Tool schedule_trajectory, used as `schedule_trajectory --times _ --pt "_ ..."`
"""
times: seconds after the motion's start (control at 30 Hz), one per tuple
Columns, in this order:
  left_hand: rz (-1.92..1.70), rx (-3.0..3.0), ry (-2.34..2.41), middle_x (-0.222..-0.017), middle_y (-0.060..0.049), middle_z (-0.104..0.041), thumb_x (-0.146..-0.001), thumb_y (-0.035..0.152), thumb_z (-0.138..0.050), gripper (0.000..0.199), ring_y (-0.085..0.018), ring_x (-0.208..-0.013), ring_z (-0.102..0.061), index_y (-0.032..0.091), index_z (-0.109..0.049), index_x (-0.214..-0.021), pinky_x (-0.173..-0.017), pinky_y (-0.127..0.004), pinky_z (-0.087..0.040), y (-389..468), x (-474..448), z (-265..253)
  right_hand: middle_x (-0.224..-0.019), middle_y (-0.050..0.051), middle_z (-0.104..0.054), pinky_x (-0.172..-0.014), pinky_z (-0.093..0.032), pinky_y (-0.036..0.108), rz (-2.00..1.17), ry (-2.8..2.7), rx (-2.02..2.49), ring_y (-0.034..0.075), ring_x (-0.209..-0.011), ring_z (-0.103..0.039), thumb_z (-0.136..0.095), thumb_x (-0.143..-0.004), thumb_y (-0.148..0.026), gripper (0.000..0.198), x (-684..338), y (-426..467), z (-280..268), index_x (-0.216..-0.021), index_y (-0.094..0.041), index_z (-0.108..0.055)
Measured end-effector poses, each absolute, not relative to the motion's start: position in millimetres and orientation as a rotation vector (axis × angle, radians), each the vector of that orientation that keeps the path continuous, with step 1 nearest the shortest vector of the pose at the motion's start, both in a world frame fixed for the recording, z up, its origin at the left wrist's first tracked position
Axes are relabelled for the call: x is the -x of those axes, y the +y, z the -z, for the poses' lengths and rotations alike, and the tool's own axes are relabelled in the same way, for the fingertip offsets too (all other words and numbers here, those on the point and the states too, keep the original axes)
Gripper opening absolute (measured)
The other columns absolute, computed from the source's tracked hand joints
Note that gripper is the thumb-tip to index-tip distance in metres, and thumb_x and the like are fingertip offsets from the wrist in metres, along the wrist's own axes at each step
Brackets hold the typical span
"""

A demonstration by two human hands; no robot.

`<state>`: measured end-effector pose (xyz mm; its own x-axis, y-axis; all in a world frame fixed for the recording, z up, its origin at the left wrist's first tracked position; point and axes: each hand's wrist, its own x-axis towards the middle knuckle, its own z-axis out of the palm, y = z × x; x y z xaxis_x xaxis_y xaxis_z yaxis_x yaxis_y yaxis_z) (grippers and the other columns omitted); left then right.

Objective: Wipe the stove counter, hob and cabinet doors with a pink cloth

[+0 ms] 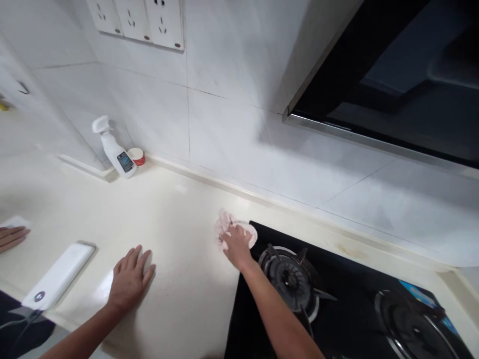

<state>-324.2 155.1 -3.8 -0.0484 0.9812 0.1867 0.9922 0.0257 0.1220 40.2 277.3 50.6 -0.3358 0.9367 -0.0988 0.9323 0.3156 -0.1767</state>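
Observation:
My right hand (238, 246) presses a bunched pale pink cloth (225, 219) onto the countertop, its fingers curled over the fabric. The cloth lies at the back left corner of the black gas stove (348, 284), partly over its edge. My left hand (129, 279) rests flat on the cream countertop (183, 304), fingers spread, holding nothing. To its left lies a white power bank (62, 274) with a cable at its near end.
A white spray bottle (114, 149) stands by the wall beside a small red and white tub (136, 156). Another person's hand (13, 238) is on a white cloth (15, 222) at far left. A black range hood (392, 85) overhangs the stove; wall sockets (136, 21) are above.

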Motion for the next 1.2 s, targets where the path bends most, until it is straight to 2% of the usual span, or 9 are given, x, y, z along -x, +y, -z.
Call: schedule_trajectory --times 0.17,0.27,0.4,0.47,0.57,0.63,0.73,0.93,1.2 --pt "0.333 2.145 -2.216 -0.154 -0.020 -0.052 -0.101 0.047 -0.038 0.056 -0.037 -0.146 -0.043 0.014 -0.066 -0.137 -0.114 -0.053 -0.035 153.7 324.0 5.9 -0.139 0.008 -0.055 -0.109 -0.030 0.065 -0.651 -2.413 1.572 0.038 -0.135 -0.039 -0.070 -0.075 -0.010 0.043 -9.2 198.5 -50.2 -0.113 -0.031 -0.069" --pt "0.329 2.139 -2.239 -0.155 -0.020 -0.052 -0.101 0.046 -0.041 0.054 -0.037 -0.146 -0.043 0.014 -0.066 -0.137 -0.115 -0.053 -0.035 152.7 323.1 4.8 -0.120 0.004 -0.062 -0.104 -0.044 0.048 -1.050 -2.114 1.362 0.027 -0.118 -0.054 -0.061 -0.078 -0.013 0.033 -1.7 181.7 -63.9 -0.108 -0.027 -0.065" --pt "0.292 2.160 -2.270 -0.156 -0.019 -0.052 -0.101 0.045 -0.045 0.051 -0.037 -0.146 -0.043 0.016 -0.067 -0.137 -0.115 -0.053 -0.035 151.3 321.0 -0.1 -0.108 0.002 -0.067 -0.092 -0.053 0.035 -1.392 -1.719 1.238 0.020 -0.098 -0.064 -0.057 -0.087 -0.031 0.037 -14.0 208.4 -92.3 -0.123 -0.025 -0.057" --pt "0.277 2.161 -2.278 -0.156 -0.019 -0.051 -0.101 0.044 -0.046 0.051 -0.037 -0.146 -0.043 0.016 -0.067 -0.138 -0.115 -0.053 -0.035 150.7 319.9 -2.3 -0.116 0.004 -0.066 -0.097 -0.052 0.037 -1.282 -1.743 1.289 0.023 -0.106 -0.063 -0.062 -0.085 -0.040 0.043 -31.9 235.2 -104.7 -0.125 -0.024 -0.059" --pt "0.263 2.153 -2.291 -0.156 -0.018 -0.051 -0.101 0.044 -0.047 0.050 -0.038 -0.146 -0.043 0.018 -0.066 -0.139 -0.116 -0.053 -0.035 149.6 318.5 -4.2 -0.131 0.014 -0.058 -0.107 -0.046 0.046 -0.724 -1.696 1.555 0.031 -0.124 -0.054 -0.060 -0.082 -0.048 0.046 -65.3 273.0 -112.0 -0.119 -0.020 -0.064" --pt "0.253 2.154 -2.292 -0.157 -0.017 -0.051 -0.101 0.045 -0.047 0.050 -0.037 -0.147 -0.043 0.019 -0.066 -0.139 -0.116 -0.053 -0.035 149.0 317.9 -5.0 -0.136 0.020 -0.053 -0.104 -0.048 0.048 -0.457 -1.585 1.709 0.031 -0.120 -0.057 -0.053 -0.085 -0.051 0.050 -83.7 288.4 -108.4 -0.122 -0.017 -0.063" --pt "0.236 2.156 -2.286 -0.157 -0.017 -0.051 -0.102 0.045 -0.047 0.050 -0.036 -0.147 -0.042 0.018 -0.065 -0.140 -0.116 -0.052 -0.035 148.7 317.8 -5.4 -0.138 0.020 -0.054 -0.096 -0.052 0.042 -0.492 -1.722 1.904 0.026 -0.105 -0.065 -0.041 -0.095 -0.049 0.055 -95.0 296.8 -95.8 -0.136 -0.016 -0.057" --pt "0.230 2.149 -2.266 -0.157 -0.018 -0.051 -0.102 0.044 -0.045 0.051 -0.037 -0.147 -0.043 0.017 -0.065 -0.140 -0.115 -0.052 -0.035 150.1 320.1 -1.7 -0.164 0.009 -0.039 -0.112 -0.038 0.051 -0.522 -2.336 2.219 0.029 -0.147 -0.041 -0.027 -0.100 -0.019 0.060 -92.9 313.8 -76.1 -0.156 -0.029 -0.046" --pt "0.278 2.158 -2.227 -0.156 -0.019 -0.051 -0.102 0.045 -0.040 0.053 -0.037 -0.146 -0.042 0.015 -0.066 -0.137 -0.115 -0.053 -0.035 152.7 321.7 0.7 -0.129 0.008 -0.067 -0.102 -0.039 0.042 -0.570 -2.609 2.235 0.027 -0.122 -0.057 -0.046 -0.096 -0.030 0.035 -141.1 352.3 -94.3 -0.122 -0.026 -0.069"
